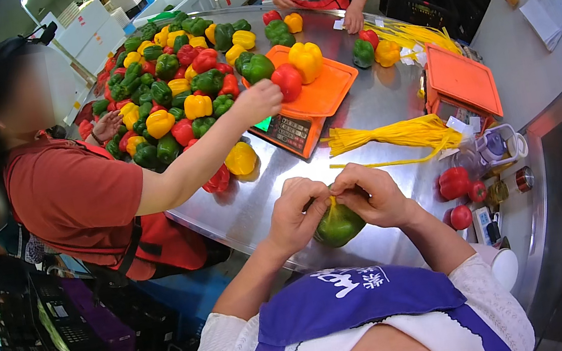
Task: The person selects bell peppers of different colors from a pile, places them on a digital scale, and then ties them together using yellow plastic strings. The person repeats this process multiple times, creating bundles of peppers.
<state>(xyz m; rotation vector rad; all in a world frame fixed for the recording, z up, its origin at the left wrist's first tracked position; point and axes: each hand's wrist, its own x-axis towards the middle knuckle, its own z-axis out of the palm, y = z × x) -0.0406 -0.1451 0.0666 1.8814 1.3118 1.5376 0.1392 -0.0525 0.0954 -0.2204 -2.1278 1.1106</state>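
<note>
My left hand point(299, 214) and my right hand point(374, 195) meet close in front of my apron. Between them they pinch the gathered yellow mesh top of a net bag that holds a green bell pepper point(340, 225). The pepper hangs just below my fingertips, over the near edge of the steel table point(290, 232). Beyond my hands lies a bundle of yellow mesh net sleeves point(390, 135) with white tags. Further off, an orange digital scale point(332, 91) bears a red bell pepper point(287, 82), a yellow one point(306, 62) and a green one point(258, 68).
A co-worker's hand point(261, 102) is beside the scale. A large heap of mixed bell peppers point(165, 66) covers the far left. Another person's hand point(354, 19) is near three peppers across the table. At right stand a second orange scale point(461, 78), a plastic bottle point(481, 150) and loose red produce point(454, 183).
</note>
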